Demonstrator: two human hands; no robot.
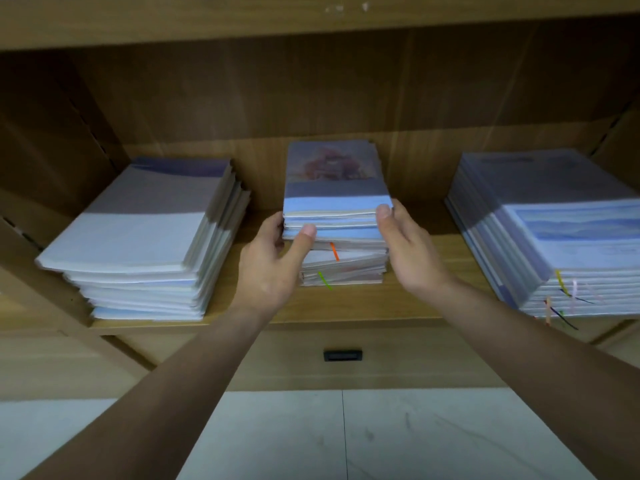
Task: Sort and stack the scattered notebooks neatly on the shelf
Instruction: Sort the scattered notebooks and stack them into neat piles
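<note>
Three stacks of notebooks stand on a wooden shelf (346, 306). The middle stack (334, 188) is narrow, with a pinkish picture on its top cover and orange and green ribbon markers hanging from lower books. My left hand (273, 261) grips the left front corner of its upper few notebooks, thumb pressed on their front edge. My right hand (408, 251) holds the right front corner, thumb on the top books' edge. The upper books sit slightly askew over the lower ones. A large pale stack (138, 233) lies to the left and a large blue stack (554, 230) to the right.
The shelf board above (311, 19) overhangs the compartment. Wooden side panels close it in at left and right. Below the shelf is a cabinet front with a dark recessed handle (343, 355), then pale floor tiles (346, 438). Gaps of bare shelf separate the stacks.
</note>
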